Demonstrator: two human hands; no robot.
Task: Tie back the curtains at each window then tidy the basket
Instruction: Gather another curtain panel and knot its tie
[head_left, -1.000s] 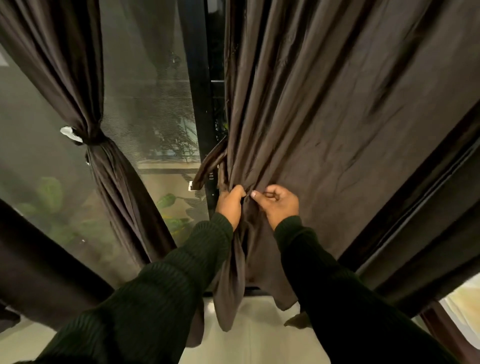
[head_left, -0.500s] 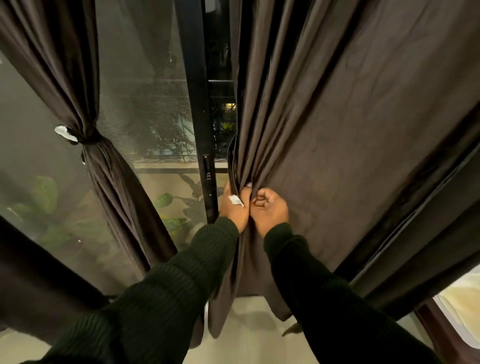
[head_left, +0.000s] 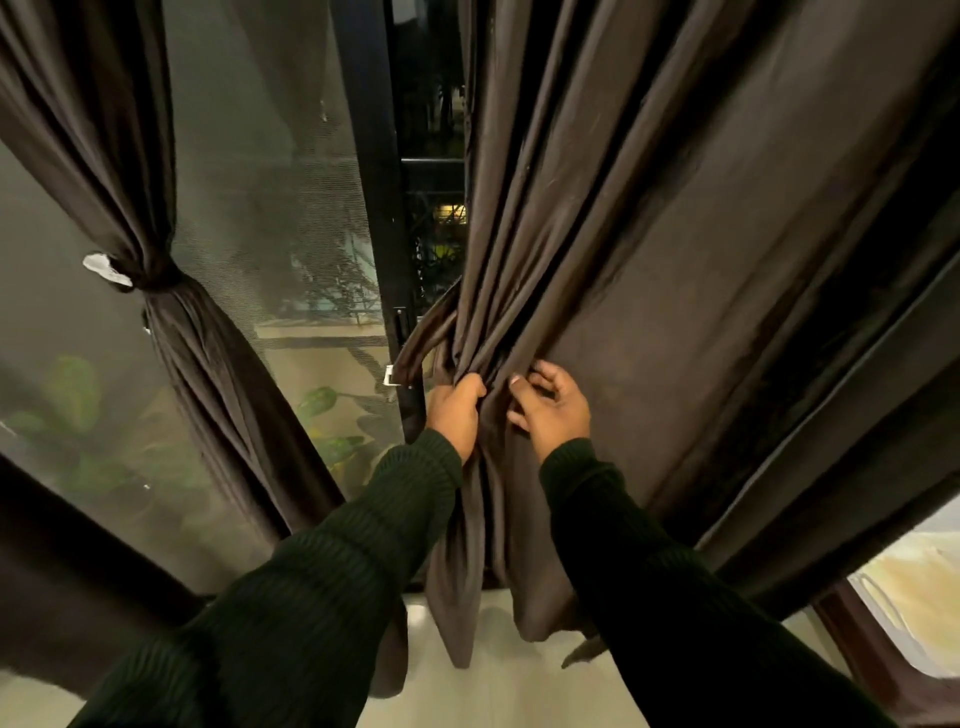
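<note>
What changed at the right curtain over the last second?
The right hand opened from a fist half a second ago and drew apart from the left hand, which still grips the gathered right curtain. The tie strap shows again. The left curtain stays tied.

Your right hand (head_left: 550, 410) has opened and moved off your left hand (head_left: 457, 415); the tie-back band (head_left: 423, 340) hangs out left again.
</note>
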